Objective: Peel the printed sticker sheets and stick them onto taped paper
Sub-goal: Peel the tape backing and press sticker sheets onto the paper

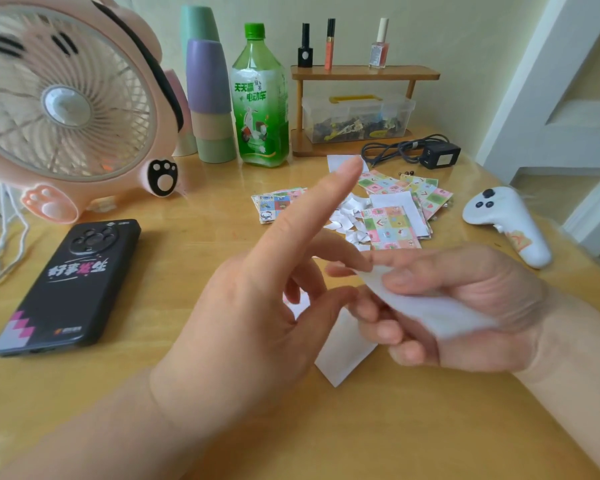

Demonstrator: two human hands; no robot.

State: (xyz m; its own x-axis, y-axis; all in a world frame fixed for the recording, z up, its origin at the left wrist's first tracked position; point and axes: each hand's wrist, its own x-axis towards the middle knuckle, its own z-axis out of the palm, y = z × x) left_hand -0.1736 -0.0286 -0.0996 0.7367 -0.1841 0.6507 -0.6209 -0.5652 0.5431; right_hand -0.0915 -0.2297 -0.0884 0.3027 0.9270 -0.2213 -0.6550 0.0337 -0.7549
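Note:
My right hand (465,306) pinches a white paper strip (430,311) between thumb and fingers, just above the table. My left hand (257,299) meets it at the strip's left end, thumb and middle fingers pinching at its edge while the index finger points up and away. A white sheet (343,348) hangs or lies below both hands, partly hidden by them. Behind them lie printed sticker sheets (392,226) in a loose pile, another printed sheet (274,206) to the left, and torn white backing scraps (347,216).
A black phone (73,282) lies at the left, a pink fan (66,105) behind it. Stacked cups (208,98), a green bottle (260,98), a wooden shelf (361,74) with a clear box, a black charger (437,155) and a white controller (510,223) ring the wooden table (395,427).

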